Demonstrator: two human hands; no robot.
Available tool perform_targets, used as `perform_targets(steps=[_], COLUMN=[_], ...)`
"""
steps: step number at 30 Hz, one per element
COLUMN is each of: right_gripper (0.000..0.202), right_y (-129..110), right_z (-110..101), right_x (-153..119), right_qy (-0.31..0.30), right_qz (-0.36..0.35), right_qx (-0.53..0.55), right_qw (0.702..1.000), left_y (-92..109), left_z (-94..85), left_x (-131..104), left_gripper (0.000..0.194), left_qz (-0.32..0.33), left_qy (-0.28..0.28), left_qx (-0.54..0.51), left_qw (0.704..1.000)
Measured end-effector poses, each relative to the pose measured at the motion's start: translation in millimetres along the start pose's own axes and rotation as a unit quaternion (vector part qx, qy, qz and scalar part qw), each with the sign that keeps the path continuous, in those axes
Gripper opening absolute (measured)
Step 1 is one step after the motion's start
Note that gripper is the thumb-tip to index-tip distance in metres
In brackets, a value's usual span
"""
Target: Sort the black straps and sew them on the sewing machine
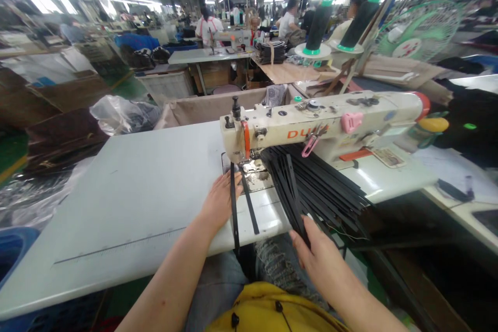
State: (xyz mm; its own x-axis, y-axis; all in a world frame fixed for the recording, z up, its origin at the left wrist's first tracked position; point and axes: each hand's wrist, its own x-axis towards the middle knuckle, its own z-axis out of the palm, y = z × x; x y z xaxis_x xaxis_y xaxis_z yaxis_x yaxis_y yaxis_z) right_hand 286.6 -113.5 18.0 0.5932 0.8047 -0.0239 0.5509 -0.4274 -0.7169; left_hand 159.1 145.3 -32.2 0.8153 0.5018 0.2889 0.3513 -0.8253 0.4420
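Gripping a small bundle of strips [299, 202], the right hand [321, 249] is closed around their near ends at the front edge of the desk [167, 166]. Those strips are black, narrow and flat, with straight sides and a dull face. They lean close together and overlap, rising away from the hand toward the sewing machine [272, 127].

Beside them, a larger pile of strips [327, 181] of the same black kind lies fanned out on the right part of the desk, under the arm of the machine. Its far ends are packed tight; its near ends spread unevenly, reaching the front edge, and pale light catches some of their sides.

A long strip [234, 212] comes down from the needle end of the machine and hangs over the front edge of the desk, straight and slim. Just to its right, a short strip [249, 202] lies slanted, its squared end stopping near that edge.

The left hand [218, 202] rests on the desk, its fingers near one another and pointing at the needle, just beside the worn metal plate [260, 181]. The long strip crosses its fingertips; whether they pinch it, I cannot tell.

An orange guard [246, 140] stands at the needle end, and a pink clip [310, 146] hangs on the machine's front.
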Motion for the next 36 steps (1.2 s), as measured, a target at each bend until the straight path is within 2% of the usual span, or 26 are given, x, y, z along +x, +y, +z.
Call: perform_targets(steps=[2,4,7,10,13,17,24,31,36], right_gripper=[0.028,0.039,0.041,0.029,0.031,0.044,0.050,0.044,0.027], right_y=[5.6,8.7,5.2,-4.6,-13.8,-19.5,-20.1,-13.9,-14.2], right_z=[-7.1,-8.1,-0.8,8.6,12.9,11.1,7.3,-1.6,-7.7], right_x=[10.6,21.6,33.6,38.0,40.7,53.1,77.8,78.5,78.5], right_qy=[0.061,0.083,0.081,0.075,0.069,0.053,0.039,0.052,0.067], right_qz=[-0.035,-0.015,0.036,0.026,0.017,0.025,0.022,0.016,0.013], right_qx=[-0.111,-0.223,-0.351,-0.419,-0.458,-0.480,-0.461,-0.420,-0.411], right_qw=[0.991,0.971,0.932,0.904,0.886,0.876,0.886,0.906,0.909], left_y=[0.0,0.9,2.4,2.6,2.0,1.2,1.4,2.8,4.6], left_z=[-0.4,-0.9,-1.9,-2.1,-1.2,0.2,-0.6,-1.8,-2.7], left_x=[0.4,-0.2,-1.3,-1.6,-1.3,-1.2,-1.2,0.2,-0.1], left_gripper=[0.041,0.042,0.042,0.043,0.044,0.044,0.042,0.040,0.039], left_qz=[0.008,0.012,0.004,-0.002,0.003,0.009,0.011,0.019,0.018], left_qy=[0.008,0.013,0.010,0.008,0.012,0.017,0.012,0.014,0.018], left_qx=[-0.002,-0.001,-0.002,-0.004,-0.003,0.003,0.001,0.004,0.009], left_qw=[1.000,1.000,1.000,1.000,1.000,1.000,1.000,1.000,1.000])
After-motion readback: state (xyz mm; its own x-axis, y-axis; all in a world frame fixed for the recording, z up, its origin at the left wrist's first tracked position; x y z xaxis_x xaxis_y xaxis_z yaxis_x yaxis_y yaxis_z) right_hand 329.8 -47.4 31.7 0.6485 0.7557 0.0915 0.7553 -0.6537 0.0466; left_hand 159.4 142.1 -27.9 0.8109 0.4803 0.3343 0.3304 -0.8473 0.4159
